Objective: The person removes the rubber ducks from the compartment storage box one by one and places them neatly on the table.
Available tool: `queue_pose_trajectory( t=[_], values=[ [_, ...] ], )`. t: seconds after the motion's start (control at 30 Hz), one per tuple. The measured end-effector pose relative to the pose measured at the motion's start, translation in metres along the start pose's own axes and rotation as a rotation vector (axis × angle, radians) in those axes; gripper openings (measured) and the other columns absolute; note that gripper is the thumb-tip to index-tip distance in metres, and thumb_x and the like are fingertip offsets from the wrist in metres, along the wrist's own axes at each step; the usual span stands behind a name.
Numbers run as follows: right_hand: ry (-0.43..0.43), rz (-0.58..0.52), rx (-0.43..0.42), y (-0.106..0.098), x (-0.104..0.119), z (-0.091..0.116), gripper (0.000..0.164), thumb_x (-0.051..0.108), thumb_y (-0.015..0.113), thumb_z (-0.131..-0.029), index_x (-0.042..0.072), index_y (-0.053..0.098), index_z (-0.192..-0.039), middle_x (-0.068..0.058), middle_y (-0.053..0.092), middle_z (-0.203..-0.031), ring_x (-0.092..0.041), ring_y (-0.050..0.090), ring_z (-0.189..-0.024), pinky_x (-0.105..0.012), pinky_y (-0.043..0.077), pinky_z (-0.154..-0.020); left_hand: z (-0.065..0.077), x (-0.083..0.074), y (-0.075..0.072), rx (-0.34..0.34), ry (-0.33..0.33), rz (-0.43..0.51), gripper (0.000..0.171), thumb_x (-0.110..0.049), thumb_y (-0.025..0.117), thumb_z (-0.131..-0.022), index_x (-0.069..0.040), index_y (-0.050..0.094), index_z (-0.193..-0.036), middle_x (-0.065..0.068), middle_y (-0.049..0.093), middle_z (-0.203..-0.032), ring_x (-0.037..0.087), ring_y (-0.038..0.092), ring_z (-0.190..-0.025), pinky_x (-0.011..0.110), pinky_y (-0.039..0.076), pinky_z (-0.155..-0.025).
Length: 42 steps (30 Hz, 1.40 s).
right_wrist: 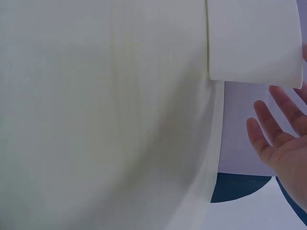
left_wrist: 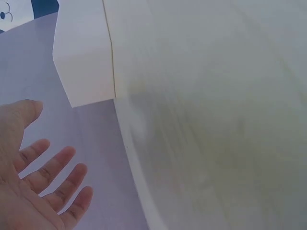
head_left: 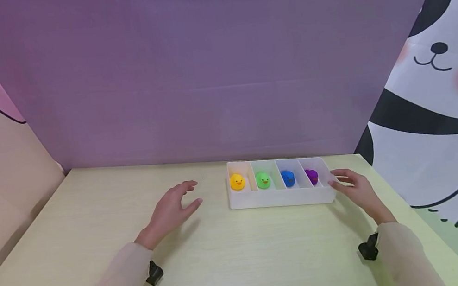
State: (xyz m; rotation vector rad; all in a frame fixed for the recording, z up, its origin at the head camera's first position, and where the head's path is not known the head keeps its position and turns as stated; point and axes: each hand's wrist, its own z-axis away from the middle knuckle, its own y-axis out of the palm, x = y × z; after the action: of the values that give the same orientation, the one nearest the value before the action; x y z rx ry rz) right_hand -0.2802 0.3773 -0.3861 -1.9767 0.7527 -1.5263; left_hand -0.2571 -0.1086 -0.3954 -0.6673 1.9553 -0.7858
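Okay, white box (head_left: 281,198) sits far, right of middle on desk (head_left: 245,258); four toy ducks (head_left: 263,181) inside, one per slot. Left hand (head_left: 168,212) is spread, apart from box; right hand (head_left: 359,191), loosely spread, is at its right end.

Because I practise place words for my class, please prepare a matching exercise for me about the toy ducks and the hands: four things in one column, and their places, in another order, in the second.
Places as seen in the head view.

Things
1. yellow duck
2. purple duck
3. left hand
4. right hand

Places
A. outside the tray, at its right end
B. in the leftmost compartment
C. left of the tray, apart from it
D. in the rightmost compartment

Right pairs: 1-B, 2-D, 3-C, 4-A
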Motion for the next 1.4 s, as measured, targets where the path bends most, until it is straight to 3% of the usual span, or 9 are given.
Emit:
queue_pose_trajectory(
  t=[0.1,0.2,0.33,0.43,0.63,0.83,0.9,1.17,1.4],
  values=[
    [0.022,0.010,0.012,0.001,-0.001,-0.001,0.052,0.034,0.053,-0.091,-0.001,0.045,-0.129,-0.023,0.045,-0.131,-0.040,0.046,-0.117,-0.006,0.042,-0.079,-0.004,-0.003,0.004,0.011,-0.004,0.012,0.048,-0.035,0.063,-0.084,-0.015,0.051,-0.127,0.006,0.062,-0.116,0.028,0.058,-0.105,0.045,0.047,-0.083],
    [0.042,0.007,0.028,0.002,0.001,-0.001,0.053,0.036,0.052,-0.092,0.001,0.043,-0.130,-0.022,0.044,-0.134,-0.039,0.045,-0.119,-0.025,0.047,-0.089,-0.008,-0.006,0.008,0.028,-0.013,0.024,0.048,-0.035,0.062,-0.085,-0.015,0.051,-0.127,0.007,0.061,-0.117,0.028,0.058,-0.105,0.045,0.048,-0.083],
    [0.056,-0.009,0.057,0.001,0.003,-0.002,0.055,0.036,0.051,-0.092,0.000,0.040,-0.133,-0.025,0.041,-0.135,-0.042,0.043,-0.119,-0.050,0.042,-0.094,-0.015,-0.012,0.012,0.049,-0.029,0.048,0.048,-0.035,0.061,-0.085,-0.015,0.051,-0.127,0.008,0.061,-0.117,0.028,0.059,-0.104,0.043,0.048,-0.084],
    [0.061,-0.007,0.073,0.000,0.002,-0.003,0.056,0.034,0.051,-0.092,0.000,0.038,-0.134,-0.026,0.041,-0.134,-0.044,0.044,-0.118,-0.046,0.043,-0.094,-0.021,-0.016,0.017,0.065,-0.045,0.072,0.047,-0.036,0.061,-0.086,-0.015,0.051,-0.127,0.009,0.061,-0.118,0.029,0.059,-0.104,0.042,0.048,-0.084],
    [0.066,0.003,0.081,0.000,-0.001,-0.005,0.055,0.034,0.051,-0.092,0.001,0.038,-0.134,-0.026,0.042,-0.134,-0.038,0.050,-0.113,-0.012,0.041,-0.078,-0.034,-0.021,0.030,0.083,-0.062,0.133,0.048,-0.036,0.061,-0.086,-0.014,0.050,-0.127,0.010,0.060,-0.119,0.030,0.058,-0.105,0.042,0.048,-0.086],
    [0.057,-0.010,0.068,0.000,-0.001,-0.004,0.054,0.033,0.053,-0.091,0.001,0.040,-0.133,-0.025,0.045,-0.132,0.004,0.052,-0.092,-0.007,0.040,-0.075,-0.044,-0.028,0.041,0.098,-0.066,0.194,0.047,-0.030,0.061,-0.086,-0.010,0.049,-0.127,0.013,0.060,-0.118,0.032,0.059,-0.101,0.041,0.049,-0.086],
    [0.057,-0.014,0.067,0.000,-0.001,-0.004,0.054,0.033,0.053,-0.091,0.001,0.039,-0.133,-0.025,0.044,-0.132,0.009,0.048,-0.089,-0.006,0.040,-0.075,-0.046,-0.031,0.043,0.096,-0.066,0.222,0.046,-0.028,0.062,-0.086,-0.009,0.050,-0.126,0.015,0.060,-0.117,0.033,0.059,-0.100,0.041,0.049,-0.086],
    [0.075,-0.015,0.079,0.002,-0.002,-0.005,0.056,0.035,0.050,-0.093,0.001,0.036,-0.135,-0.026,0.041,-0.135,-0.035,0.051,-0.111,-0.009,0.041,-0.075,-0.053,-0.035,0.054,0.125,-0.106,0.256,0.048,-0.030,0.063,-0.085,-0.010,0.049,-0.126,0.015,0.059,-0.118,0.032,0.059,-0.099,0.041,0.049,-0.087],
    [0.081,-0.014,0.086,0.002,-0.001,-0.004,0.057,0.036,0.049,-0.093,0.001,0.035,-0.136,-0.027,0.040,-0.135,-0.041,0.049,-0.114,-0.010,0.040,-0.075,-0.055,-0.039,0.062,0.147,-0.130,0.278,0.047,-0.030,0.061,-0.087,-0.010,0.047,-0.128,0.014,0.059,-0.118,0.028,0.060,-0.096,0.039,0.050,-0.086]
  ],
)
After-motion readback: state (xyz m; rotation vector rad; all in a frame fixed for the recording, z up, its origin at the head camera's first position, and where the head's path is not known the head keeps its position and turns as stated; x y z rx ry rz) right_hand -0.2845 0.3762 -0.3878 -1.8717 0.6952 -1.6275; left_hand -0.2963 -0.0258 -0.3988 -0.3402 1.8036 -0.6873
